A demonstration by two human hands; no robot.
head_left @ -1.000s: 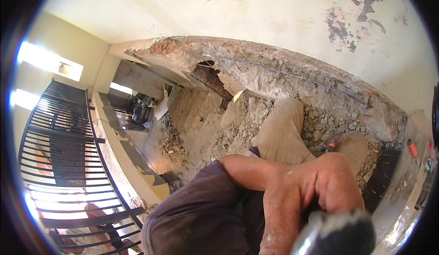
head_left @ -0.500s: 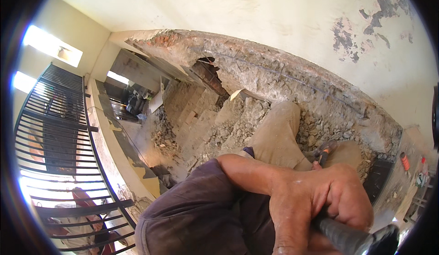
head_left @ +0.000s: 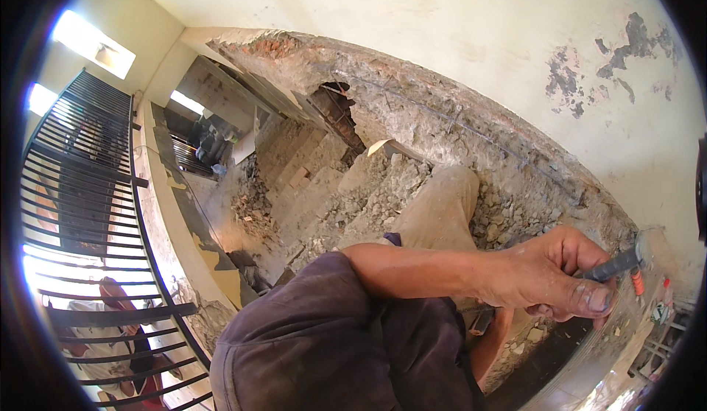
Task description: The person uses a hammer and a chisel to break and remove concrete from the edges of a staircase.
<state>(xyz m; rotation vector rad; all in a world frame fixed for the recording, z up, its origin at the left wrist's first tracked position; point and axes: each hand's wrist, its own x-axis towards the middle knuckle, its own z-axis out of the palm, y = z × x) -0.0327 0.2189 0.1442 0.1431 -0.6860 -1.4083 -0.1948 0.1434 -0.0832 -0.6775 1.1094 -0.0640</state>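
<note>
My left hand (head_left: 549,275) is closed round a dark ribbed rod (head_left: 613,265), with its thumb laid along it. The rod's blunt grey end sticks out to the right, close to the wall's lower edge; what kind of tool it is does not show. My right forearm (head_left: 492,348) rises from below and passes behind the left one, which hides the right hand. Beside that forearm, a small part of a dark and orange tool (head_left: 482,321) shows. My knee in tan trousers (head_left: 449,197) is bent over broken rubble (head_left: 383,186) below.
A chipped wall base with exposed rods (head_left: 456,120) curves along the far side, with a hole (head_left: 335,109) in it. A black metal grille (head_left: 88,183) stands at left; a person is beyond it. An orange cylindrical thing (head_left: 638,283) lies on the right ledge.
My left hand has moved up and to the right with the rod, which now points toward the wall. The orange tool between the arms has become mostly hidden. My view has shifted slightly.
</note>
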